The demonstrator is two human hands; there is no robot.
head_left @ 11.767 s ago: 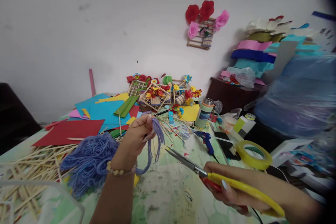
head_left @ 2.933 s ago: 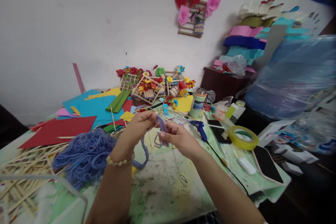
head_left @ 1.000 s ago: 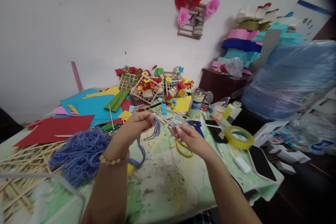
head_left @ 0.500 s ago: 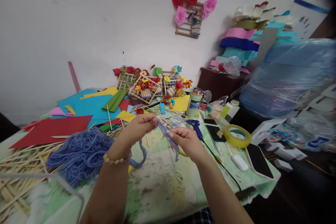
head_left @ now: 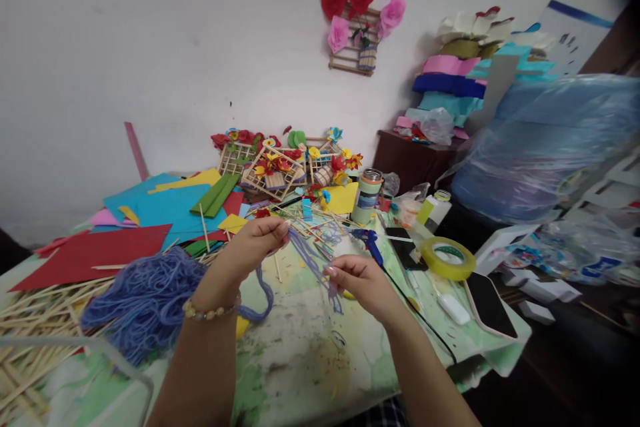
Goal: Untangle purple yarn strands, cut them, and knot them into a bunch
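Several strands of purple yarn (head_left: 306, 251) stretch between my two hands, above the middle of the table. My left hand (head_left: 260, 243), with a beaded bracelet on its wrist, pinches the upper end of the strands. My right hand (head_left: 357, 283) is closed on them lower down, thumb against fingers, and loose ends dangle beneath it. A thicker loop of yarn (head_left: 263, 300) hangs below my left hand toward the table. A large tangled heap of the same yarn (head_left: 145, 300) lies to the left of my left wrist.
Thin wooden sticks (head_left: 40, 307) and coloured paper sheets (head_left: 95, 250) cover the left side. Stick frames with paper flowers (head_left: 275, 170) stand at the back. Rightward lie a blue glue gun (head_left: 370, 243), a tape roll (head_left: 447, 258), a phone (head_left: 490, 307) and an open bottle (head_left: 367, 197).
My hands have moved farther apart, the left going left and the right slightly down. The yarn strands between them look longer and more spread. The view has shifted slightly.
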